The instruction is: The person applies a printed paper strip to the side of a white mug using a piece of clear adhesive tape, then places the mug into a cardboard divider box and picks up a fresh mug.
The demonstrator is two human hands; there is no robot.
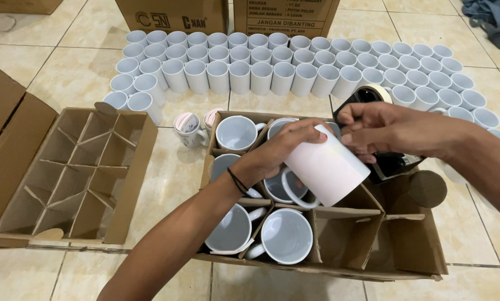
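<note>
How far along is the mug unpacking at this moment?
Done: rows of white ceramic mugs stand on the tiled floor, and the left divided cardboard box is emptied. In hand: the left hand and right hand hold one white mug above the second divided cardboard box. Left: several boxed mugs remain in its compartments.

Rows of plain white mugs [272, 67] stand upside down on the tiled floor [177, 173]. Just behind them sit two closed brown cartons [172, 14]. In front of the rows, to the left, lies an open cardboard box with empty dividers [77, 173]. Between that box and the rows stand two small printed mugs [188, 129]. Far behind the rows, at right, lies grey cloth [492, 17].
</note>
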